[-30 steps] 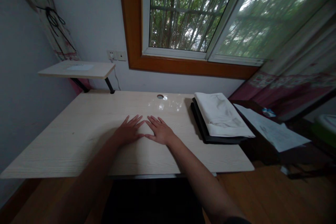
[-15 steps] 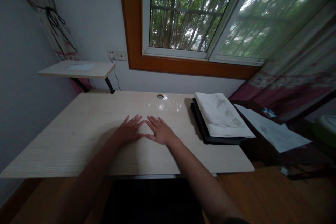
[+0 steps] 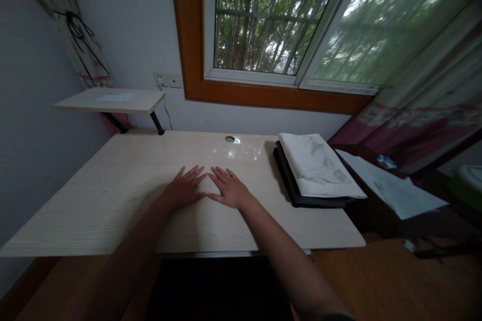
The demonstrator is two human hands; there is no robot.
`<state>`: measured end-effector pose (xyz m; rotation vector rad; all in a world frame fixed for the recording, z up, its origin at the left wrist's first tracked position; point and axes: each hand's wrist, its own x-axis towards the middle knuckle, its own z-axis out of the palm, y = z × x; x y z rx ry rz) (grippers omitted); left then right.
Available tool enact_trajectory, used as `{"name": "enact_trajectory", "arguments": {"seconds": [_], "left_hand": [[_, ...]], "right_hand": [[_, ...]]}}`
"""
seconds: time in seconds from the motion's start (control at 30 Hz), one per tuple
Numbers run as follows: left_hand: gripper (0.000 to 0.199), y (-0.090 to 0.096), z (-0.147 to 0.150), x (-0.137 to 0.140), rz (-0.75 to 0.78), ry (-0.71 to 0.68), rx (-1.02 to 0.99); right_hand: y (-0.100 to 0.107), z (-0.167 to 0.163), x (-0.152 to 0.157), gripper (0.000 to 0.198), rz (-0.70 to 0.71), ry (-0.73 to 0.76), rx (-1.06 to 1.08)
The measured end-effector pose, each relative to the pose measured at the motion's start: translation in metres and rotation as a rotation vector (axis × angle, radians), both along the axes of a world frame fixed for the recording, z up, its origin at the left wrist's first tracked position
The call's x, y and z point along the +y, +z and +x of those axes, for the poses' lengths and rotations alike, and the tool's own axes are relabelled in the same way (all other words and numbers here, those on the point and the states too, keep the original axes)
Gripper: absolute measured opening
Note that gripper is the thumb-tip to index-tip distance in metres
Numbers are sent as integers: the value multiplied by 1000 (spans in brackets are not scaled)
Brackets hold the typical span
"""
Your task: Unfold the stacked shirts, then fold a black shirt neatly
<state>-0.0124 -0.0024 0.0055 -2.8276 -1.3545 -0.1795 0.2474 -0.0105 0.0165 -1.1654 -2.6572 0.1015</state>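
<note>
My left hand [image 3: 185, 188] lies palm down on the pale wooden desk [image 3: 94, 200], fingers spread and holding nothing. Beside it, my right hand [image 3: 229, 188] rests flat in the same way, also open. The thumbs and forefingers of the two hands meet at their tips or nearly so. To the right of my right hand lies a folded white cloth [image 3: 318, 165] with greyish marks, on top of a folded black item [image 3: 288, 180] whose material I cannot make out.
A small raised shelf [image 3: 139, 100] on black legs stands at the desk's back left, bearing a sheet of paper [image 3: 115, 97]. A cable hole [image 3: 229, 139] is near the back edge. Right of the desk, a paper sheet [image 3: 391, 185] lies on a dark surface. A barred window [image 3: 271, 20] is behind.
</note>
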Motion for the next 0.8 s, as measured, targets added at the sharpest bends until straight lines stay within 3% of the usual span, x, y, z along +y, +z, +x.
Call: {"name": "enact_trajectory", "arguments": {"seconds": [0.8], "left_hand": [[80, 2, 1, -1, -15, 5, -2]], "right_hand": [[-1, 0, 0, 80, 4, 3, 5]]}}
